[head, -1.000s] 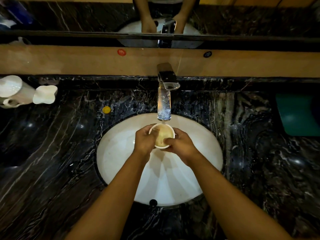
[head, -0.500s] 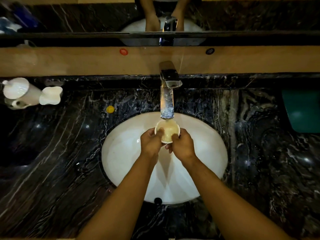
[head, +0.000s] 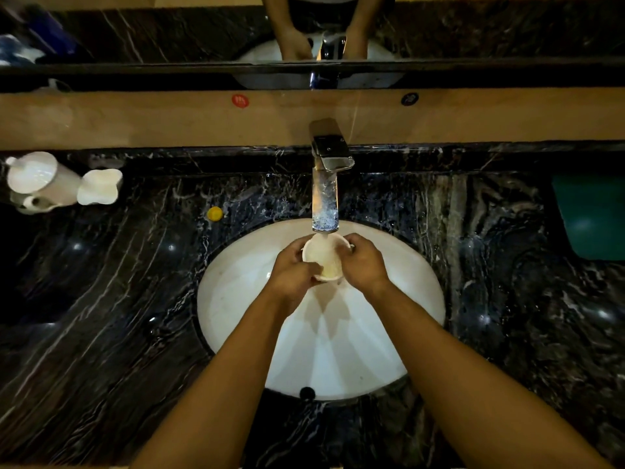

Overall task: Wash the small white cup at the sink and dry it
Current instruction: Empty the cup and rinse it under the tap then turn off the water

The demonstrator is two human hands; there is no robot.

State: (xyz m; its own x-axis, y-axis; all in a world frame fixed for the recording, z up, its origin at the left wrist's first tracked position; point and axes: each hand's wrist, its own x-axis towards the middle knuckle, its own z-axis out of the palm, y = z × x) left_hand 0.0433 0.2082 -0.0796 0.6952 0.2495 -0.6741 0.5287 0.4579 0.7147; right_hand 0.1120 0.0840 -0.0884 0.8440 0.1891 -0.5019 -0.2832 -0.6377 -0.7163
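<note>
Head view, centre of frame: rinsing the small white cup (head: 324, 257) under the faucet (head: 327, 184) stream, over the sink (head: 236, 299). Left hand (head: 293, 270) and right hand (head: 362, 264) both curling fingers around the rim. Best turning it slowly, keeping the mouth tilted toward the water, gripping firmly against slipperiness.

Two bare forearms, no sleeves; left hand (head: 292, 274) and right hand (head: 363, 264) without rings, watches or gloves.

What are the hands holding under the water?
The small white cup. The left hand and right hand grip its rim and sides.
</note>
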